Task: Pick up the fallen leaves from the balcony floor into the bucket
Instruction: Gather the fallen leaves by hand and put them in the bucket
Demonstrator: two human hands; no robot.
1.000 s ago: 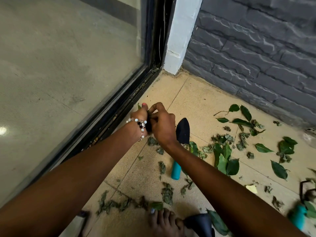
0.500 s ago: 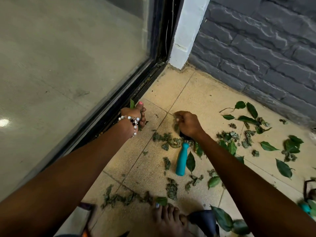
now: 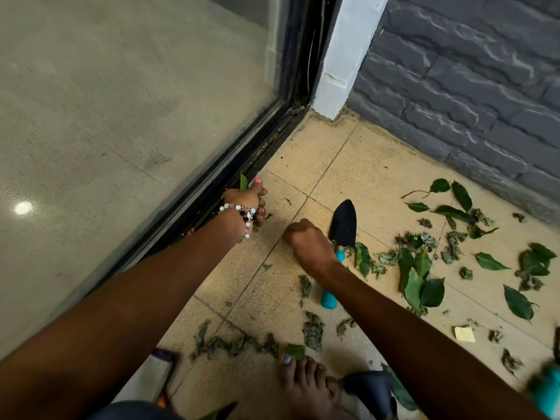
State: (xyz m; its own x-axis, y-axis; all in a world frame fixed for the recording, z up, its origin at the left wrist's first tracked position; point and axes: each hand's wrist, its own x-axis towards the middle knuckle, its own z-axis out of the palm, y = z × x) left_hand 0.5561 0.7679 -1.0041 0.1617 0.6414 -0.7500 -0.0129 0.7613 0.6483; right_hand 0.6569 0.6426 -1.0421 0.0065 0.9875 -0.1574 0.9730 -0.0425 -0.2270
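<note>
Green and dried fallen leaves (image 3: pixel 418 277) lie scattered over the beige tiled floor, thickest to the right, with a dried strip (image 3: pixel 236 344) near my foot. My left hand (image 3: pixel 245 203) is by the door track and grips a bunch of leaves; a green tip pokes out above the thumb. My right hand (image 3: pixel 306 241) is curled into a fist low over the tiles, just left of a trowel, closed on dried leaves that barely show. No bucket is in view.
The trowel, with a black blade (image 3: pixel 344 222) and teal handle (image 3: pixel 328 295), lies under my right wrist. A glass sliding door (image 3: pixel 121 116) bounds the left, a grey brick wall (image 3: pixel 469 86) the right. My bare foot (image 3: pixel 306 386) and another black tool (image 3: pixel 372 386) are at the bottom.
My hands were together a second ago, then parted. The left moved back to the door track. The right went down beside the trowel and closed; the dried leaves that lay there are gone.
</note>
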